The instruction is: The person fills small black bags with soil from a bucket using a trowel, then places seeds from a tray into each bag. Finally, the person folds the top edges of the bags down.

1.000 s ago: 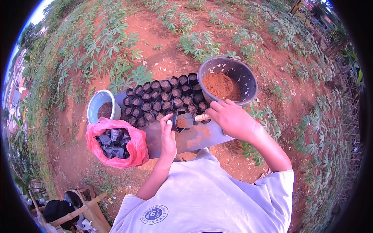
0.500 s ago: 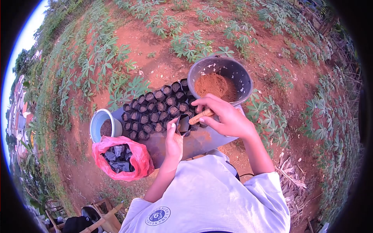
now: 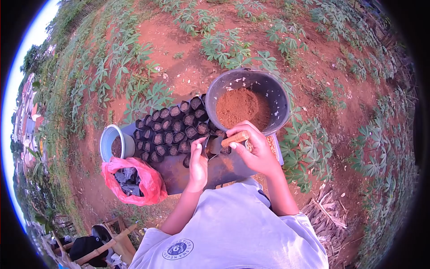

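Hand, right (image 3: 257, 150): closed around trowel (image 3: 236, 138) by wooden handle, blade at mouth of black bag (image 3: 211, 155). Left hand (image 3: 197, 163): gripping bag by side, over desk (image 3: 174, 168), toward near edge. Probably light, limp, slippery; best pinched by side wall near rim, gently. Beyond: soil-filled bags (image 3: 178, 137) along far edge, bucket (image 3: 277, 101) at far right corner, pink sack (image 3: 152, 181) at near left corner.

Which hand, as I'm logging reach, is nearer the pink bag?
Left. The left hand is right of the pink bag; the right hand is farther right, gripping the wooden handle.
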A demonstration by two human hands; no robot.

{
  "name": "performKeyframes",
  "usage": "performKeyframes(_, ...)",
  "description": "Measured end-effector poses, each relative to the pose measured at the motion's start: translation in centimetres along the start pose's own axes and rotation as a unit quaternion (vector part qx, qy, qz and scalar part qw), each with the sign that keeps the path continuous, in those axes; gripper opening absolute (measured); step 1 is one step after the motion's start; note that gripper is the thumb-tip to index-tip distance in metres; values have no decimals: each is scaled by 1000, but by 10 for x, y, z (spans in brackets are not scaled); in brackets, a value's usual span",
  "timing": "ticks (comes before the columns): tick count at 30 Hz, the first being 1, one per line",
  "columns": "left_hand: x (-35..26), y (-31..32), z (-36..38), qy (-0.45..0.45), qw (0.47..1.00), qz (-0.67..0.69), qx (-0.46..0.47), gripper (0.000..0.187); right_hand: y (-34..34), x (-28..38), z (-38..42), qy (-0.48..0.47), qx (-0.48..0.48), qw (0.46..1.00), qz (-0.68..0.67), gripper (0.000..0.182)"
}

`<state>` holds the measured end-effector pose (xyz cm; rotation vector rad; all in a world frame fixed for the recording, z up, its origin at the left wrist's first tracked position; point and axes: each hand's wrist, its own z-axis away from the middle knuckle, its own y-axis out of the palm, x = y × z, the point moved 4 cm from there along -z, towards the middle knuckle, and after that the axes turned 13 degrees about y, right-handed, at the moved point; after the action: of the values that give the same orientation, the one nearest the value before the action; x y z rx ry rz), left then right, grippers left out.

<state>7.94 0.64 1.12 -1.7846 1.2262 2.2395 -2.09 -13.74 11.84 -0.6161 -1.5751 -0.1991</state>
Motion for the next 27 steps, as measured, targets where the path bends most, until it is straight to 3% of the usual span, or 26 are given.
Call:
performKeyframes(11,40,37,-13,8,997,-52,-54,32,-72,-34,-12,12,32,999,-31,22)
performKeyframes(22,65,50,-12,-6,986,-59,-154,30,-151,-98,-15,125,-17,963,-239,11)
performKeyframes(25,66,53,-7,-7,982,-49,-182,32,-158,-105,-28,140,-37,967,-209,11)
performKeyframes(26,63,55,-5,-12,982,-44,-185,32,-163,-112,-34,107,-33,989,-100,15)
performKeyframes(27,62,56,-3,-18,981,-39,-188,33,-163,-110,-41,109,-30,989,-100,15)
